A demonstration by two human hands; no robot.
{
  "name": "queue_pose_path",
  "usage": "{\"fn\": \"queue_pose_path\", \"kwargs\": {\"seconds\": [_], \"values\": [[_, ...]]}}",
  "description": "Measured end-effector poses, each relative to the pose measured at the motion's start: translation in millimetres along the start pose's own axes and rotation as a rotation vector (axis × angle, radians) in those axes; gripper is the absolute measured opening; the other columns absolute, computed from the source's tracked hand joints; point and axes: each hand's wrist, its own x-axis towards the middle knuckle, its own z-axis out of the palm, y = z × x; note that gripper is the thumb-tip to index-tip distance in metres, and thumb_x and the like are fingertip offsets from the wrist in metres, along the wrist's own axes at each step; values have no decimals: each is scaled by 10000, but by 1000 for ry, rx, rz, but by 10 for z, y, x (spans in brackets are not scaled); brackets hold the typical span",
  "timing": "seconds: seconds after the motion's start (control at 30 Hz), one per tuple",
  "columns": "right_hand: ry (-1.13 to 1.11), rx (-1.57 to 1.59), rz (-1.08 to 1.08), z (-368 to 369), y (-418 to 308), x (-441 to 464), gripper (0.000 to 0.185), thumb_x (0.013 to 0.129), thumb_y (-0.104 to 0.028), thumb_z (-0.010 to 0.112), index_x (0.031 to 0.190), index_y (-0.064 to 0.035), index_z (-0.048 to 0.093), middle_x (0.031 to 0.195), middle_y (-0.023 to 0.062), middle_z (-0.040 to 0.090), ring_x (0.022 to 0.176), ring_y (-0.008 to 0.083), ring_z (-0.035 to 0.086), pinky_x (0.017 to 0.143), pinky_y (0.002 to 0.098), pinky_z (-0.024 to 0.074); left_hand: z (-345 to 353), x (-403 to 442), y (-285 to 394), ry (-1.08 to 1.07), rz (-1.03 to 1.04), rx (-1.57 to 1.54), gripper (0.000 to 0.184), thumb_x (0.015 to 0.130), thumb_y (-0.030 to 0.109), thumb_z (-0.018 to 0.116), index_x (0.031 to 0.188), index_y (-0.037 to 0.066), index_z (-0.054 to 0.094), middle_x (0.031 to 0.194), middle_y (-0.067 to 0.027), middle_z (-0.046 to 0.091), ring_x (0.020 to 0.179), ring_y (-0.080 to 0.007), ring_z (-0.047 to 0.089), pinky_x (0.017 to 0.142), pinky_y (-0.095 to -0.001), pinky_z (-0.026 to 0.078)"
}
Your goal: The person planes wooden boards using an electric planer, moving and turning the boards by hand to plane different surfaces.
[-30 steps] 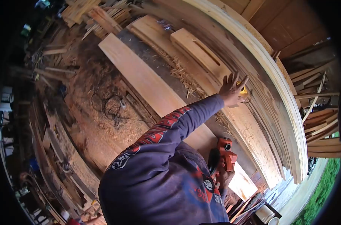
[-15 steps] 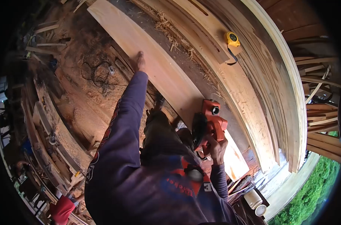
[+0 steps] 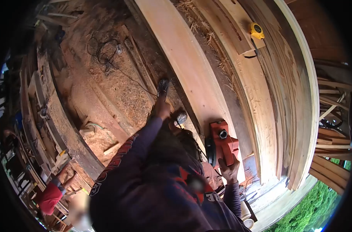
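My right hand [image 3: 229, 170] is closed round the rear handle of a red electric hand planer [image 3: 223, 141]. The planer rests on a long pale wooden plank [image 3: 195, 81], close to its near end. Its black side faces left, and a dark cord trails near it. My left hand [image 3: 163, 109] is off the plank, low beside my legs and just behind a dark shoe [image 3: 163, 87]. How its fingers are set does not show clearly.
A yellow tape measure [image 3: 257, 30] lies on a slotted board among stacked boards [image 3: 261, 104] at the right. Wood shavings [image 3: 212, 38] fill the gap beside the plank. A tangled cord [image 3: 104, 58] lies on the sawdust-covered floor. Another person in a red sleeve [image 3: 49, 197] is at lower left.
My left hand has come off the plank and moved back towards my legs. My right hand still grips the planer, now nearer the plank's near end. The view has shifted.
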Motion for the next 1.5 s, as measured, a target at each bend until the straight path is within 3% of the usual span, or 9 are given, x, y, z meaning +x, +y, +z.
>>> {"fn": "queue_pose_path", "kwargs": {"seconds": [0.03, 0.2, 0.33, 0.5, 0.8, 0.87, 1.0, 1.13, 1.5], "values": [[-28, 2, -10, 2, 16, 58, 60, 829, -77, 710, 881, -79, 680, 825, 127, 589, 633, 327, 636, 511, 426, 473, 264, -354, -275, -308, -72, 173, 606, 842, 43, 615, 1436, 2, 508, 1483, -286, 494, 1382, -410, 471, 1094, -431, 452], [-96, -197, -366, 36, -311, 1099, 90, 834, -92, 716, 924, -96, 711, 845, 143, 605, 660, 342, 645, 533, 426, 489, 1005, -1329, -112, -586, 1323, 1351, 372, 951, 29, 499, 1284, -23, 655, 1364, -215, 624, 1282, -281, 614, 1049, -527, 507], [-86, 169, -61, 292, -815, 1998, 240, 848, -208, 756, 940, 3, 690, 789, 137, 664, 688, 225, 657, 602, 392, 506, 1002, -1080, -380, -908, 634, 302, 554, 729, 184, 705, 1211, -73, 615, 987, -269, 689, 1004, -389, 673, 856, -459, 538], [-126, 161, -253, 622, -1201, 3290, 317, 850, -256, 734, 1008, 16, 695, 756, 132, 696, 631, 205, 673, 598, 365, 527, 1103, -901, -1022, -519, 778, 268, 433, 829, 411, 725, 1065, 49, 695, 1029, -174, 706, 1036, -337, 666, 936, -423, 520], [-205, -5, -252, 1091, -2153, 5596, 359, 812, -198, 663, 1132, -68, 760, 948, 147, 764, 846, 246, 726, 791, 339, 557, -1441, 28, -198, 320, 366, 65, 340, 813, 28, 618, 1150, 55, 652, 1093, -238, 683, 1062, -424, 643, 888, -507, 501], [-138, 165, -91, 977, -2248, 5434, 361, 799, -176, 670, 1127, -54, 761, 902, 141, 756, 844, 237, 717, 793, 329, 552, -1825, 373, 564, 715, 663, -3, 333, 862, 54, 634, 1195, 64, 632, 1116, -227, 665, 1082, -423, 634, 904, -518, 487], [-164, 81, -325, 685, -1914, 4429, 394, 825, -225, 661, 1203, -118, 684, 1034, 181, 716, 866, 285, 732, 807, 366, 567, -2015, 249, 2315, 576, 973, 144, 374, 916, 139, 650, 1272, 31, 613, 1268, -199, 608, 1199, -359, 581, 1043, -464, 463], [-122, 281, 36, 410, -1262, 3017, 439, 862, -316, 777, 1119, 31, 694, 933, 207, 757, 859, 301, 746, 767, 392, 570, -1307, 68, 2503, 135, 1385, 1005, 370, 856, 128, 616, 1212, 29, 629, 1240, -159, 588, 1169, -326, 567, 1016, -440, 486], [30, 425, 136, 72, -619, 1273, 339, 826, -178, 731, 1051, 57, 637, 883, 279, 700, 874, 387, 718, 732, 441, 545, -60, -646, 2185, -327, 1489, 906, 388, 980, 320, 591, 1199, 1, 552, 1137, -200, 606, 1111, -334, 595, 982, -461, 454]]}}
